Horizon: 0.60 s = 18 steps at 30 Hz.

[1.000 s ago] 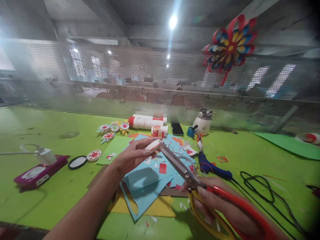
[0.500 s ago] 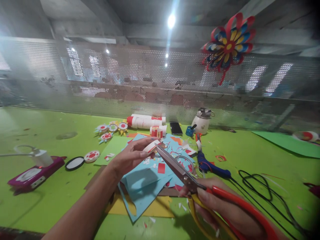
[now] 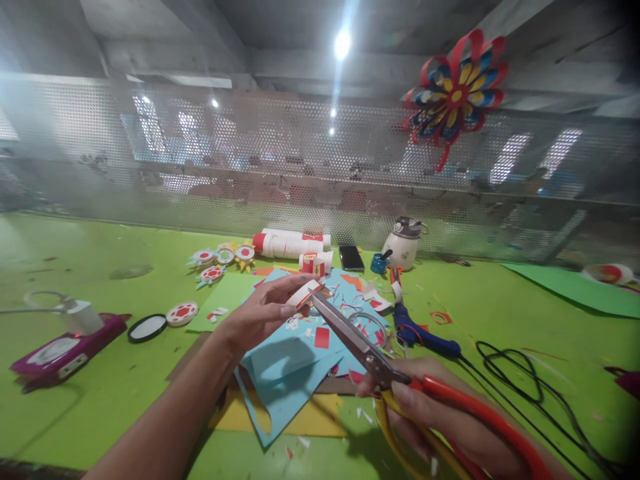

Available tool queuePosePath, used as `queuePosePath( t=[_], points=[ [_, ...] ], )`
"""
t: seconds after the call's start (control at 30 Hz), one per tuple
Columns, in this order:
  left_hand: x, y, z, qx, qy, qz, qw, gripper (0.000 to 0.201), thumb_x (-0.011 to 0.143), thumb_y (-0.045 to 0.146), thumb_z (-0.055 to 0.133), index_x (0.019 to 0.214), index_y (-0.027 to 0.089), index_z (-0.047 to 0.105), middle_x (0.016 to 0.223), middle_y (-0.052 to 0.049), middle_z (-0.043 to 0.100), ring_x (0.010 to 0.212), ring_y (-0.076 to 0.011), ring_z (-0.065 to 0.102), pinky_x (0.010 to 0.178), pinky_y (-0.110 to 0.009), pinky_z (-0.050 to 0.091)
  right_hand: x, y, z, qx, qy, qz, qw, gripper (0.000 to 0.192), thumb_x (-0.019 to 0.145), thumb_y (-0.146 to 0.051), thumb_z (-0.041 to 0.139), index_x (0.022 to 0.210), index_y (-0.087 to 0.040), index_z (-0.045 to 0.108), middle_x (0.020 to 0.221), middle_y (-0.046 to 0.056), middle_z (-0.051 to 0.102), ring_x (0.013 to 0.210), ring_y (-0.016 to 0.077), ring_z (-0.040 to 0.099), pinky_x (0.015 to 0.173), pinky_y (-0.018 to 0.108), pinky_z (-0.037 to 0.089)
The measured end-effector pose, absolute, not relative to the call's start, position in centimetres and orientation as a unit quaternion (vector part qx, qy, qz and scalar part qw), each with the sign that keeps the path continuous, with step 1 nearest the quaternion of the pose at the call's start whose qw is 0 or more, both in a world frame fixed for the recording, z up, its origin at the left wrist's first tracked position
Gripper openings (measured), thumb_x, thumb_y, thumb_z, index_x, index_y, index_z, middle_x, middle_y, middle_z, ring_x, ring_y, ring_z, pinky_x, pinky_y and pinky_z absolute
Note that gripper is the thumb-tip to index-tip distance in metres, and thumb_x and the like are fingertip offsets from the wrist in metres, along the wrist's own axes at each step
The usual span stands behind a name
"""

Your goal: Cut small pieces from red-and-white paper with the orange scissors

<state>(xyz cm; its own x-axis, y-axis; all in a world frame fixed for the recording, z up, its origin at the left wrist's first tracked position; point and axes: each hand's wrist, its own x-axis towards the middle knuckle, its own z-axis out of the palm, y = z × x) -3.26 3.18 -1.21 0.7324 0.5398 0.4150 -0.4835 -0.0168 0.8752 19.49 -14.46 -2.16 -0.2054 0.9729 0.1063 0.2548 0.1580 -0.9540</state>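
Fingers (image 3: pixel 293 308) pinch paper piece (image 3: pixel 307 293), seemingly between scissors (image 3: pixel 357 343) blades.

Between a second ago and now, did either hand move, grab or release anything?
Very little changed. The scissors in the right hand edged slightly left and down in the picture, blade tips still at the small red-and-white paper piece pinched in the left hand. Some of that shift may be the head camera moving. Nothing was picked up or let go. The blue paper sheets and the green table items lie as before.
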Motion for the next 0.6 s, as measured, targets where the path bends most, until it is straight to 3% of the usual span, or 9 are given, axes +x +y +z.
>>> queuePosePath(
  t=[0.2,0.6],
  points=[
    [-3.28,3.24,-1.35,0.610,0.020,0.357,0.707,0.051,0.066,0.017,0.063,0.117,0.016,0.060,0.122,-0.010,0.059,0.103,-0.0219,0.053,0.082,-0.031,0.041,19.55,-14.48,-2.17,-0.484,-0.630,0.458,0.399,0.026,0.093,-0.039,0.046,0.081,-0.019,0.059,0.060,-0.002,0.053,0.051,0.0110,0.048,0.048,0.023,0.040],
    [-3.26,3.06,-1.23,0.605,0.022,0.365,0.708,0.050,0.066,0.017,0.064,0.115,0.016,0.061,0.120,-0.011,0.060,0.103,-0.0240,0.054,0.081,-0.032,0.042,19.42,-14.54,-1.83,-0.494,-0.629,0.449,0.399,0.028,0.092,-0.040,0.047,0.079,-0.020,0.060,0.061,-0.002,0.053,0.052,0.0117,0.049,0.050,0.024,0.041]
  ],
)
